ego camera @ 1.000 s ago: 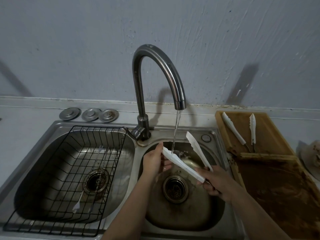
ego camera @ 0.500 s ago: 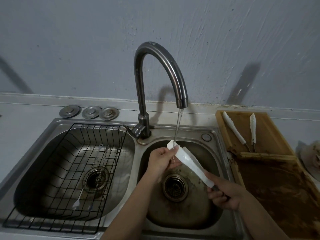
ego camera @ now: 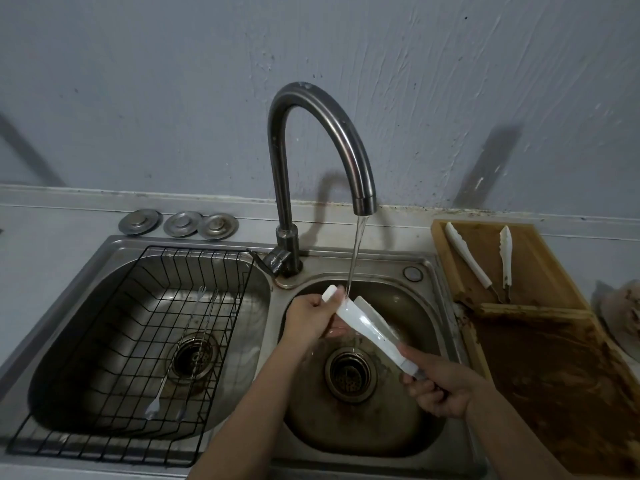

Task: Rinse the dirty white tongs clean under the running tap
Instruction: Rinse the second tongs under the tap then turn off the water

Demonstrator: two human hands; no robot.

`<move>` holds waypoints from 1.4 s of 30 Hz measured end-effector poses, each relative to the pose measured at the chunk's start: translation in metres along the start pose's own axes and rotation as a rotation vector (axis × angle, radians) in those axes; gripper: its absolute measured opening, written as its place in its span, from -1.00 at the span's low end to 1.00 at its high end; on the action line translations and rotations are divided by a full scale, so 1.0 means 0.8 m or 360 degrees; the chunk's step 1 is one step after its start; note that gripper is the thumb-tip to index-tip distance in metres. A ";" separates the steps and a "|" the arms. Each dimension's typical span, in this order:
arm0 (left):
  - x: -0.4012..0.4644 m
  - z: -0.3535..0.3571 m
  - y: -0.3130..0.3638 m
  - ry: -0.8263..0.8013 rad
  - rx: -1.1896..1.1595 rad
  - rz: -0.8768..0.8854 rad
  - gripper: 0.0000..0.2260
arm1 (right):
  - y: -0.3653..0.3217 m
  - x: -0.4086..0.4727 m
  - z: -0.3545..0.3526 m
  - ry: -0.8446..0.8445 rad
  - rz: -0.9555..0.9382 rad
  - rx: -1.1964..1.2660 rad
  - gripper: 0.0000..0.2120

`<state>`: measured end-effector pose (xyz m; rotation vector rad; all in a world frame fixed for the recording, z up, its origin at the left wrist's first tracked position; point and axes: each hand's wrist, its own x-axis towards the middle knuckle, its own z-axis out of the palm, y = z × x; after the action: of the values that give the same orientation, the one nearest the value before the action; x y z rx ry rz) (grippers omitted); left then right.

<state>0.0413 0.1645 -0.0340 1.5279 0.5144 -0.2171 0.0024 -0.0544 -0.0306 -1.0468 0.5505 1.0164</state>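
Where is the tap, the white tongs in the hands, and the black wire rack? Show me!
tap [ego camera: 346, 147], head view, on the curved steel spout.
white tongs [ego camera: 367, 322], head view, on the middle of the wet white arm.
black wire rack [ego camera: 145, 271], head view, on its back wall of wires.

From my remote seat I saw a black wire rack [ego camera: 114, 344] sitting in the left basin [ego camera: 86, 278], with slim metal utensils [ego camera: 194, 323] lying in it. Three round metal stoppers [ego camera: 178, 223] lined the tabletop's back edge. At the right edge lay a stained wooden tray [ego camera: 547, 271] carrying another pair of white tongs [ego camera: 485, 261].
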 end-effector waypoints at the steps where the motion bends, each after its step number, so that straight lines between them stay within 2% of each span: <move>1: 0.002 -0.003 0.002 0.0044 -0.0001 -0.0018 -0.54 | 0.000 0.001 0.000 -0.0011 -0.0007 -0.0020 -0.63; 4: 0.004 -0.007 0.003 0.0101 -0.0044 -0.0008 -0.56 | -0.001 0.005 0.002 -0.0037 -0.0030 -0.0081 -0.59; 8: -0.003 0.009 -0.001 0.0090 0.0020 0.0217 -0.78 | -0.007 0.013 0.017 -0.0036 -0.0037 -0.0048 -0.61; 9: -0.007 0.013 -0.001 0.0111 0.0073 0.0263 -0.77 | -0.009 0.016 0.025 -0.0038 -0.0033 -0.0028 -0.61; 14: -0.018 0.015 0.000 0.0037 0.0243 0.0403 -0.48 | -0.023 0.030 0.059 -0.0137 -0.0073 -0.0038 -0.62; 18: -0.021 -0.003 0.000 -0.0101 0.0130 0.0477 -0.39 | -0.028 0.035 0.076 -0.0141 -0.0088 -0.0038 -0.62; 20: -0.021 -0.009 0.002 -0.0079 0.0054 0.0445 -0.51 | -0.029 0.034 0.082 -0.0158 -0.0083 -0.0001 -0.64; 23: -0.022 -0.012 0.011 0.0043 -0.0109 0.0366 -0.86 | -0.030 0.031 0.087 -0.0143 -0.0046 0.0013 -0.64; 26: -0.024 -0.011 0.017 0.0017 -0.0355 0.0269 -0.84 | -0.032 0.024 0.086 -0.0143 -0.0076 -0.0011 -0.67; 28: -0.025 -0.008 0.017 -0.0084 -0.0507 0.0230 -0.83 | -0.031 0.020 0.082 -0.0086 -0.0208 -0.0040 -0.70; 30: -0.026 -0.006 0.016 -0.0206 -0.0626 0.0217 -0.84 | -0.030 0.017 0.074 0.0130 -0.0475 -0.0296 -0.66; 34: -0.026 -0.004 0.019 -0.0265 -0.0945 0.0086 -0.75 | -0.024 0.004 0.059 0.0855 -0.1023 -0.1162 -0.71; 37: -0.018 -0.004 0.020 -0.0171 -0.1087 0.0034 -0.67 | -0.015 -0.002 0.052 0.1024 -0.1268 -0.1650 -0.68; 42: -0.009 0.009 0.010 -0.0045 -0.0796 -0.0032 -0.75 | -0.007 -0.011 0.040 0.1149 -0.1354 -0.2063 -0.63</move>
<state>0.0401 0.1566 -0.0240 1.0318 0.5157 -0.1134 0.0006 -0.0297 -0.0076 -2.5493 -0.1331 0.0677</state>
